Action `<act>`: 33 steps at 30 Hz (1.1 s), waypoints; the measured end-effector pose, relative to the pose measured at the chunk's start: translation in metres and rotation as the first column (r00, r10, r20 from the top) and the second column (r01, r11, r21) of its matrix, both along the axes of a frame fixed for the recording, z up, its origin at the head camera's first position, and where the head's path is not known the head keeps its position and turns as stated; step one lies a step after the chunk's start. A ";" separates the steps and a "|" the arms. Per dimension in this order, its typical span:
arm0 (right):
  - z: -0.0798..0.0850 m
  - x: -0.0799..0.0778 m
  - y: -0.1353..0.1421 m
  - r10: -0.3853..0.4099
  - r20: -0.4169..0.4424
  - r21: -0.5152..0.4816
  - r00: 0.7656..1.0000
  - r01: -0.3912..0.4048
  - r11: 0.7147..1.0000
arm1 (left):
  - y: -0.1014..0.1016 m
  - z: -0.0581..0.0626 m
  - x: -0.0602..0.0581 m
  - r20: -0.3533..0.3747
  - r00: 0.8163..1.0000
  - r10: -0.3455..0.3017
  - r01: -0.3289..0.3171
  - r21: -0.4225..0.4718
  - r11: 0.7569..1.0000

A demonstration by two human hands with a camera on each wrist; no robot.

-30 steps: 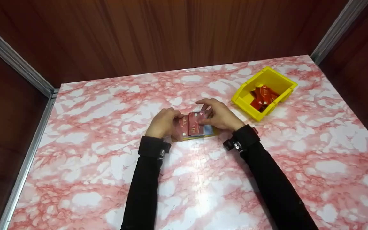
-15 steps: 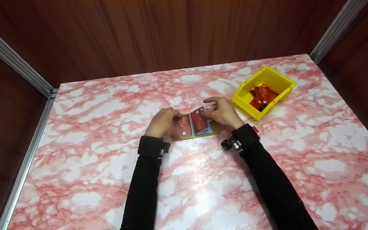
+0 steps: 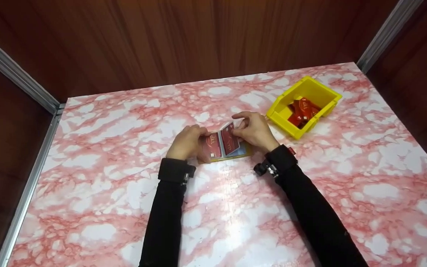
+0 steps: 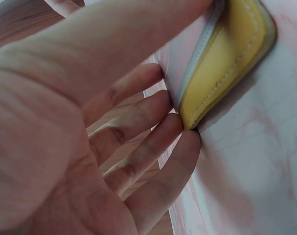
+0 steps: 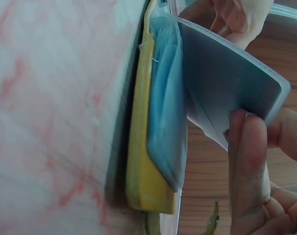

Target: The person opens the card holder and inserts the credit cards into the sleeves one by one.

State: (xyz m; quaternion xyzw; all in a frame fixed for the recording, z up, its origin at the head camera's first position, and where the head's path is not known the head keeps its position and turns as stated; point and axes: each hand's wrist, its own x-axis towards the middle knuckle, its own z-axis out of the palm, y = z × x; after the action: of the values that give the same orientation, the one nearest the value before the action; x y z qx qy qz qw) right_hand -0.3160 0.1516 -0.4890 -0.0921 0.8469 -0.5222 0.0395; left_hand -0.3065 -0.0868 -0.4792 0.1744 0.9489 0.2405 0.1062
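Observation:
A yellow stitched card holder lies spread on the table, its clear plastic pages showing in the head view. On its left page a red VIP card shows through the plastic. My left hand holds that side, thumb over the page and fingertips against the cover's edge. Between thumb and fingers my right hand pinches the outer edge of a clear sleeve with another red VIP card in it. The sleeve stands tilted up from the bluish pages beneath.
A yellow bin stands to the right, beyond my right hand, with several red cards lying loose inside. The table has a pink and white marbled top, backed by a wood-grain panel.
My right hand has raised the sleeve with the red card, from nearly flat to tilted, uncovering more of the bluish page. My left hand has stayed on the holder's left side.

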 end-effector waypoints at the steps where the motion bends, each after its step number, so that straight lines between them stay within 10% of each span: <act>1: 0.000 0.000 0.000 -0.004 0.004 -0.002 1.000 0.004 1.000 | -0.001 0.000 0.000 0.002 1.000 0.000 0.000 0.002 1.000; 19: 0.001 0.004 -0.009 -0.017 -0.074 0.070 0.997 0.022 0.997 | -0.003 0.000 -0.001 0.006 1.000 -0.003 0.003 0.004 1.000; 25: 0.002 0.005 -0.013 0.185 0.112 -0.116 0.976 -0.172 0.978 | -0.006 0.000 -0.002 0.025 1.000 -0.014 0.013 0.043 0.999; 33: 0.001 0.009 -0.014 0.436 0.187 -0.040 0.880 -0.436 0.899 | -0.015 0.002 -0.003 0.158 0.986 -0.044 0.024 0.129 0.991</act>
State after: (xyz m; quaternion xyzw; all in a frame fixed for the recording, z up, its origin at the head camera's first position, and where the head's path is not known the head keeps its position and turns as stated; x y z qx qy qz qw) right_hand -0.3069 0.1376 -0.4877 -0.2294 0.7976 -0.5049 0.2373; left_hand -0.3095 -0.1015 -0.4770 0.1771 0.9170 0.3115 0.1751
